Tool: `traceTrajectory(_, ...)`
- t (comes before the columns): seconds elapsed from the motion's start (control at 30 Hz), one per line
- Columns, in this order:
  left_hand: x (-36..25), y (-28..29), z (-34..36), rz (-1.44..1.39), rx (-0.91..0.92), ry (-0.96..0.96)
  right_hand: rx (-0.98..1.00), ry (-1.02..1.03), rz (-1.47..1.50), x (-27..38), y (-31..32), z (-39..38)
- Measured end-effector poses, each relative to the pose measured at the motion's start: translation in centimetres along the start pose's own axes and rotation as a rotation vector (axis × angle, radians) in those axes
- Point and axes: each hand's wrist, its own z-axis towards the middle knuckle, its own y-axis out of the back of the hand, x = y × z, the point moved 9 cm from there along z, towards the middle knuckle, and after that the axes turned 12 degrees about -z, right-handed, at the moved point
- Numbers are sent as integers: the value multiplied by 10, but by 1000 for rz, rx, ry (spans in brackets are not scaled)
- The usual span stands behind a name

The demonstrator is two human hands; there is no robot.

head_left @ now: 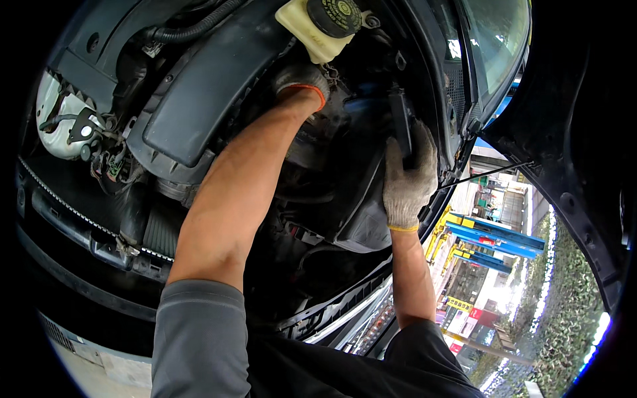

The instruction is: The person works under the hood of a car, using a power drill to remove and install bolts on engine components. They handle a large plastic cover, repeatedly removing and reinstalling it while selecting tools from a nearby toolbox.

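Observation:
My left hand, in a grey glove with an orange cuff, reaches into the engine bay below a translucent fluid reservoir with a black cap; its fingers are hidden. My right hand, in a knitted glove with a yellow cuff, grips a black oblong object at the right side of the bay, above a dark plastic housing. A large black engine cover lies left of my left forearm.
The bay's front edge curves along the left and bottom. The windshield is at upper right. A raised hood and its thin prop rod stand at right; beyond are blue and yellow lift posts.

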Motion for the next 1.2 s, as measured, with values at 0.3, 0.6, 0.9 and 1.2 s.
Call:
traceTrajectory(0.3, 1, -4, 22, -21, -53, -265, 6, -7, 3, 0, 2, 0)
traceTrajectory(0.6, 24, -36, 37, 64, 23, -226, -24, 29, -26, 2, 2, 1)
traceTrajectory(0.9, -1, -11, 9, 63, -143, -312, -11, 17, -36, -1, 1, -1)
traceTrajectory(1.2, -8, -11, 10, 34, -60, -242, -5, 9, -34, 0, 1, 0)
